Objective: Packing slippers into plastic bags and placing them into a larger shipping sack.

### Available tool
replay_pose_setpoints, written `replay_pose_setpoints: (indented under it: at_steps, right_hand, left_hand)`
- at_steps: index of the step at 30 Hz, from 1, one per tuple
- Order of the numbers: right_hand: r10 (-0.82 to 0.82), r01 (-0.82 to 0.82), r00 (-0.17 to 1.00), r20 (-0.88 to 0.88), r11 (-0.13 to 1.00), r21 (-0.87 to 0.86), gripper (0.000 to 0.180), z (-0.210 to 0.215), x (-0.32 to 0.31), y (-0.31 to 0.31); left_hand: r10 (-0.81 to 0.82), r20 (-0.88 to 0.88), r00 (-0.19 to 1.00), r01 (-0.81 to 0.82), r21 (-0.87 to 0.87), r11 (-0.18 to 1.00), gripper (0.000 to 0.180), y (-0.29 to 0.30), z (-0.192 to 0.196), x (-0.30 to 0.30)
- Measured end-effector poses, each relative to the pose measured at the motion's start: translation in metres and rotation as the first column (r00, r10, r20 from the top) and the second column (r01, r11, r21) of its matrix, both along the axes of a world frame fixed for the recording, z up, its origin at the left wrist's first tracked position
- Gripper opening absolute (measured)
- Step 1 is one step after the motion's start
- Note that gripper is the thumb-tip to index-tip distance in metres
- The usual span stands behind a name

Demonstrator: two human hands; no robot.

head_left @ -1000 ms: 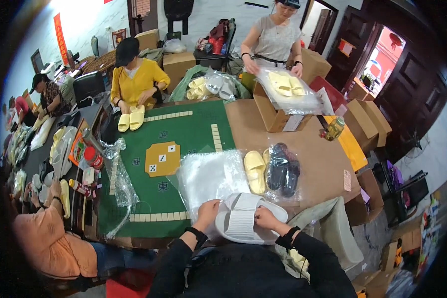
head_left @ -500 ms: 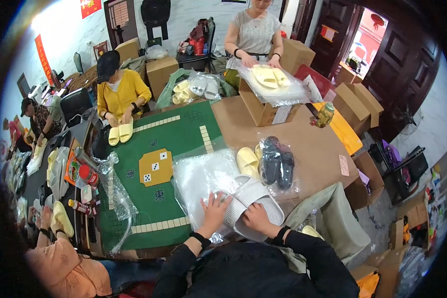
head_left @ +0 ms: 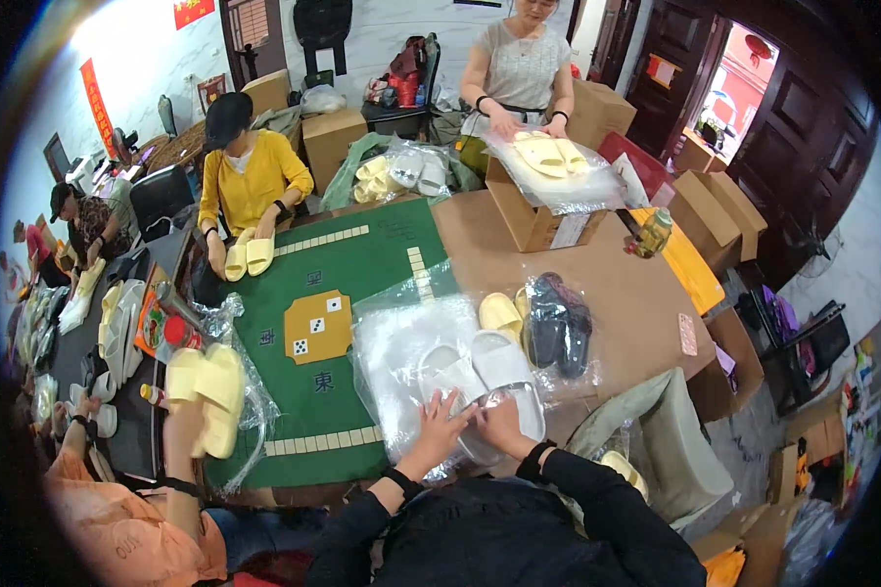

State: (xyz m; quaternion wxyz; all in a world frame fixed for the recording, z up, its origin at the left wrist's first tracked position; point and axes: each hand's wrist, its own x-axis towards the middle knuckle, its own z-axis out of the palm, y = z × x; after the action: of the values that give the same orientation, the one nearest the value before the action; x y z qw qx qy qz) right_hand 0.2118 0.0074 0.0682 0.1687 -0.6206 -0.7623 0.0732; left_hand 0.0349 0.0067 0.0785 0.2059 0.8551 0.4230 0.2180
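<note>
A pair of light grey slippers, the left slipper (head_left: 446, 372) and the right slipper (head_left: 502, 358), lies side by side, toes away from me, on a stack of clear plastic bags (head_left: 387, 342). My left hand (head_left: 437, 432) rests at the heel end of the left slipper, its fingers stretched and apart. Closed around the heel part of the right slipper is my right hand (head_left: 502, 427); its fingertips are partly hidden. Just beyond stand a yellow slipper (head_left: 500, 315) and a bagged pair of black slippers (head_left: 556, 328).
Green mat (head_left: 382, 264) with mahjong tiles covers the table's left part. A cardboard box (head_left: 538, 220) stands at the far side, near a standing person. A bin (head_left: 656, 450) is by my right arm. At left, a co-worker's hand (head_left: 184, 430) holds yellow slippers (head_left: 210, 386).
Both grey slippers now lie flatter and straighter on the bags, my hands having shifted to their heel ends. At left, the co-worker has raised yellow slippers over the table edge.
</note>
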Motion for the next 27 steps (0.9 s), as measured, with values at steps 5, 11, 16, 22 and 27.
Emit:
replay_pose_setpoints:
  at_steps: [5,11,16,22,27]
  right_hand:
    - [0.020,-0.020,1.000,-0.009,0.998,0.054,0.025,0.011,-0.006,-0.003]
    - [0.065,-0.077,0.992,0.110,0.990,0.114,0.029,-0.009,-0.007,0.001]
    - [-0.051,0.048,0.997,0.066,0.998,0.039,0.029,-0.018,-0.008,0.014]
    - [-0.127,0.088,0.987,0.098,0.939,0.333,0.031,0.001,-0.015,0.031]
    - [-0.122,0.095,0.990,-0.064,0.941,-0.326,0.041,0.023,-0.014,0.065]
  left_hand:
    - [0.236,0.044,0.971,-0.235,-0.033,0.971,0.050,-0.002,0.003,0.002]
    - [-0.028,0.057,0.998,0.033,-0.103,0.994,0.049,-0.001,-0.003,0.000]
    - [-0.223,0.322,0.920,0.298,-0.204,0.933,0.049,-0.006,-0.009,0.000]
    - [-0.251,0.347,0.904,0.390,-0.427,0.816,0.046,-0.030,0.010,-0.003]
    - [-0.242,0.470,0.849,0.433,-0.355,0.829,0.041,-0.036,0.002,0.001]
